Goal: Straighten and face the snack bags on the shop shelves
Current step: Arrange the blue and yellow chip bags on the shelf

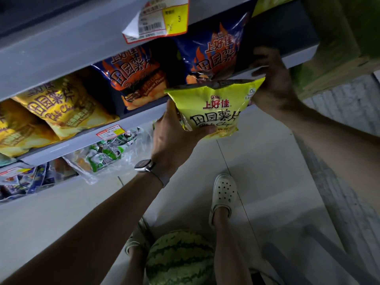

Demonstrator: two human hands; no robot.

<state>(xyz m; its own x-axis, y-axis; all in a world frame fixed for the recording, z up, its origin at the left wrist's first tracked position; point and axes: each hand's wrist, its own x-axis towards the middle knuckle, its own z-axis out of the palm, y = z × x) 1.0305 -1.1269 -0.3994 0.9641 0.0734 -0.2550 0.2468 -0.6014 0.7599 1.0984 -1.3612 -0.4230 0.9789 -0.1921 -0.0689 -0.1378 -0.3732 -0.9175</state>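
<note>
Holding: on my feed the left hand (174, 138) grips the lime-yellow chip bag (218, 103) at its lower left corner, with the thumb across the bottom of the front and the fingers behind.
Other grip: the right hand (273, 79) has the same bag by its upper right corner, with fingers curled over the top edge and the thumb below it.
Bag position: I see it held in the air just in front of the shelf edge (82, 138). Its printed face is toward the camera and it is roughly upright with a slight tilt. Its crimped top covers the foot of the right blue bag (213, 54).
Shelf row: the left blue bag (139, 79) stands beside the right one, and both lean at an angle. Further left are two orange-yellow bags (59, 103), lying back and tilted.
Rail label: a small red-and-yellow price label (111, 131) sits on the grey shelf edge.
Upper rail: a larger price tag (158, 19) hangs crooked from the shelf above, with one corner curled away.
Lower shelf: clear packets with green print (104, 155) lie in a loose heap. The darker packets to their left are too dim for me to read.
Wrist: a watch (144, 165) with a pale strap is on the left wrist.
Floor: a striped watermelon (178, 258) sits on pale tiles between the person's legs, with a white clog (224, 192) just beyond it.
Right margin: green cartons (339, 48) stand beside the shelving, and I can't make out any detail on them.
</note>
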